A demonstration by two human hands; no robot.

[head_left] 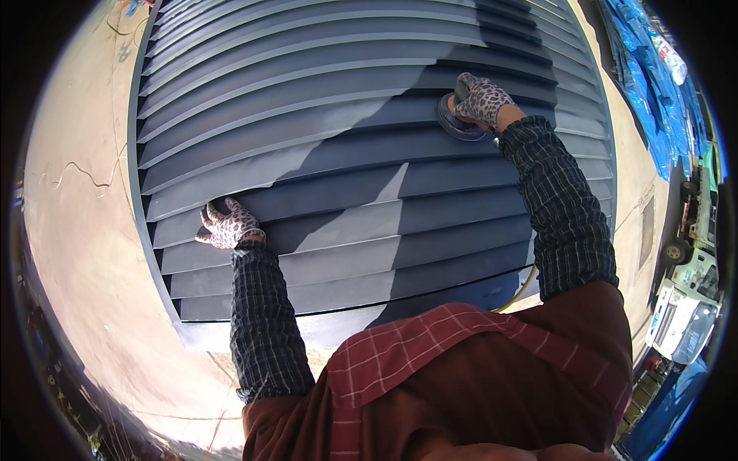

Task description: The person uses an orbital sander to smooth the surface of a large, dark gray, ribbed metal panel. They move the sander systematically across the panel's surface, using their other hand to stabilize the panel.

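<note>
Sanding step in hand, we judged. Our right hand (483, 98) closed over round orange-and-grey disc sander (460, 119), pressed on upper slat of large grey louvred metal panel (346, 161). Our left hand (227, 225) curled round lower slat's edge, bracing. Next pass called for flat, even pressure along slat.

sander (460, 123): mostly hidden under right hand (483, 98) | yellow hose (520, 293): runs behind sleeve | shutter (346, 154): top cut off
</note>
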